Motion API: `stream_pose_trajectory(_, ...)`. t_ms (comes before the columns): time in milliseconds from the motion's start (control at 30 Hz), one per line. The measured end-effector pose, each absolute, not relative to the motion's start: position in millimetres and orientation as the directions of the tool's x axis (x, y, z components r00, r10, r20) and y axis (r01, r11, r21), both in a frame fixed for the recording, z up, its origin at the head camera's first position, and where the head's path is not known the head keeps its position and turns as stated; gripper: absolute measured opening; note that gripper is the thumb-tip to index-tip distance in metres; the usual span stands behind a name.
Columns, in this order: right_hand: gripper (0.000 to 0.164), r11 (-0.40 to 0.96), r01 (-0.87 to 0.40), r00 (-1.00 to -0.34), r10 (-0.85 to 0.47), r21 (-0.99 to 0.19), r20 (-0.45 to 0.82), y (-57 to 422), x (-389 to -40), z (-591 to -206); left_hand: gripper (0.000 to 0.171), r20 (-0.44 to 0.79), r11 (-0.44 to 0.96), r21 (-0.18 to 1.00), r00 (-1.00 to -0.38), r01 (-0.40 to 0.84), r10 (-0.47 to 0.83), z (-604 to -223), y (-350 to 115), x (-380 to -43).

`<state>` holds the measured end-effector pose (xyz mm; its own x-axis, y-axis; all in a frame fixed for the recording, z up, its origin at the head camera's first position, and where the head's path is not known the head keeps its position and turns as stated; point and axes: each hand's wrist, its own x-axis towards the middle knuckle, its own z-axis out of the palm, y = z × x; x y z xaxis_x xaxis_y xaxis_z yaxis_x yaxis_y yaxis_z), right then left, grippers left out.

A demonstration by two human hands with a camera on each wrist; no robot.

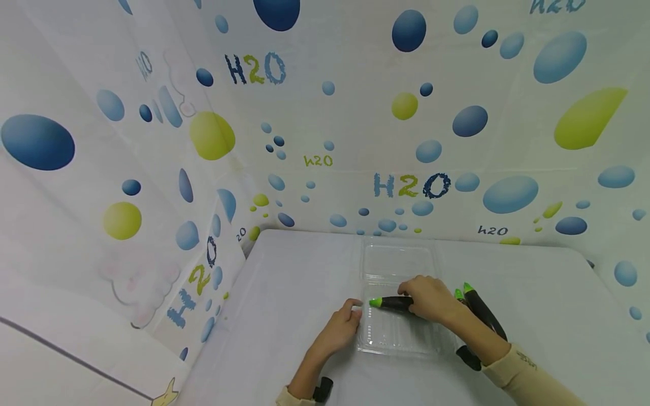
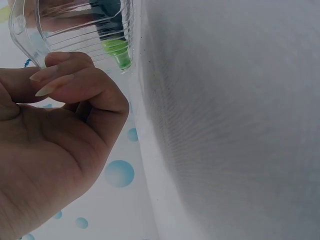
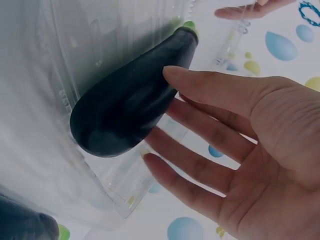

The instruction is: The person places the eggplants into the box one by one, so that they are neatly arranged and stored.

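A dark eggplant with a green stem end [image 1: 396, 303] lies across the near half of a clear plastic container [image 1: 363, 338]. My right hand [image 1: 431, 299] grips its thick end from the right. In the right wrist view, the thumb presses on the dark skin of the eggplant [image 3: 125, 100] and the fingers lie along its other side. At the container's left edge is my left hand [image 1: 339, 327]. Its bent fingers and thumb pinch the rim in the left wrist view, where the eggplant's green tip [image 2: 117, 52] shows through the plastic.
Beside my right forearm, more eggplants [image 1: 482, 310] lie on the white table [image 1: 299, 270], partly hidden by the arm. The container's other half [image 1: 398, 259] lies open toward the back. A curtain with blue and green spots [image 1: 350, 113] hangs behind the table.
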<state>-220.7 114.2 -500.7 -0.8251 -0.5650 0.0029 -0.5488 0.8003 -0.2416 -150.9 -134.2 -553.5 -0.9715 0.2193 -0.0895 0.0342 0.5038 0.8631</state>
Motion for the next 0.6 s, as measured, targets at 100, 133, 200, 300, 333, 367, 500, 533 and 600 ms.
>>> stream_pose_trajectory(100,0.03,0.803,-0.547,-0.828,-0.56,-0.235,0.012,114.7,-221.7,-501.4,0.037,-0.093,0.507,0.861,-0.972,0.031,0.217,-553.3,-134.2,-151.1)
stream_pose_trajectory(133,0.031,0.803,-0.547,-0.828,-0.56,-0.236,0.012,114.5,-222.0,-501.4,0.037,-0.094,0.508,0.861,-0.972,0.03,0.216,-553.4,-134.3,-151.2)
stream_pose_trajectory(200,0.031,0.804,-0.544,-0.83,-0.558,-0.24,0.011,114.3,-222.5,-501.4,0.037,-0.09,0.504,0.863,-0.972,0.032,0.216,-553.5,-134.7,-151.2)
stream_pose_trajectory(300,0.03,0.802,-0.546,-0.829,-0.56,-0.241,0.013,114.2,-222.7,-500.9,0.037,-0.087,0.501,0.865,-0.973,0.034,0.215,-553.7,-135.0,-151.2)
stream_pose_trajectory(333,0.03,0.804,-0.542,-0.83,-0.557,-0.243,0.009,114.3,-222.4,-500.2,0.037,-0.087,0.499,0.866,-0.973,0.034,0.216,-553.8,-135.1,-151.2)
stream_pose_trajectory(367,0.03,0.806,-0.541,-0.831,-0.556,-0.242,0.006,114.5,-222.2,-499.8,0.037,-0.087,0.499,0.866,-0.972,0.034,0.217,-553.7,-135.1,-151.2)
stream_pose_trajectory(500,0.03,0.813,-0.532,-0.836,-0.548,-0.236,-0.004,115.7,-221.1,-497.2,0.037,-0.09,0.5,0.866,-0.971,0.032,0.219,-554.2,-134.9,-151.3)
stream_pose_trajectory(533,0.03,0.814,-0.531,-0.837,-0.547,-0.235,-0.005,115.8,-220.5,-496.2,0.037,-0.091,0.498,0.866,-0.971,0.032,0.22,-554.4,-134.8,-151.3)
stream_pose_trajectory(600,0.03,0.815,-0.531,-0.838,-0.546,-0.232,0.0,116.0,-219.4,-494.0,0.037,-0.091,0.498,0.867,-0.971,0.031,0.22,-554.8,-134.7,-151.2)
